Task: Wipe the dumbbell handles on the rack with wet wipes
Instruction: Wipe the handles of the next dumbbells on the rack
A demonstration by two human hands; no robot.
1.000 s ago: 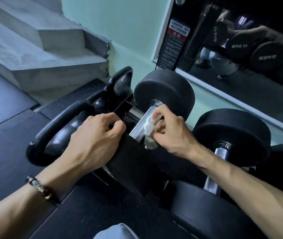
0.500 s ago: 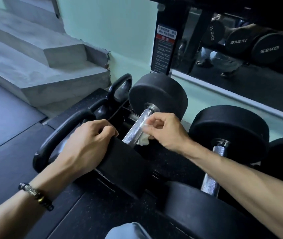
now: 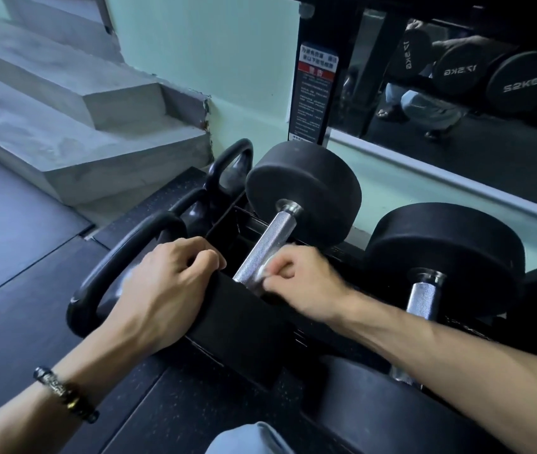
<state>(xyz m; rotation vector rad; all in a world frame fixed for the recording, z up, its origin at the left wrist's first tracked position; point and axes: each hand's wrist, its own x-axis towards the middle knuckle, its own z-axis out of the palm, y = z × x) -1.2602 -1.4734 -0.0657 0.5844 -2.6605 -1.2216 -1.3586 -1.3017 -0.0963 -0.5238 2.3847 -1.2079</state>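
The wet wipe (image 3: 262,269) is a small pale wad, blurred, pressed against the near end of the dumbbell handle (image 3: 265,246) on the lowest tier of the rack (image 3: 228,221). My right hand (image 3: 303,283) pinches it, fingers curled around the wad from the right side of the bar, so I judge the wipe is being dragged along the steel. That handle is knurled, bright metal, slanting up and away to the far black head (image 3: 303,191); the near head (image 3: 244,326) sits low in front. My left hand (image 3: 165,286) rests over that near head, fingers bent over its top edge, holding nothing else; I take it as a brace so the dumbbell does not roll while I rub.

Just to the right lies the next dumbbell (image 3: 444,257), its short knurled bar showing, apparently still waiting its turn. To the left stand two black kettlebells (image 3: 123,267), touching the rack's end. Behind are concrete steps (image 3: 97,126), a green wall and a mirror (image 3: 457,93) reflecting heavier dumbbells.
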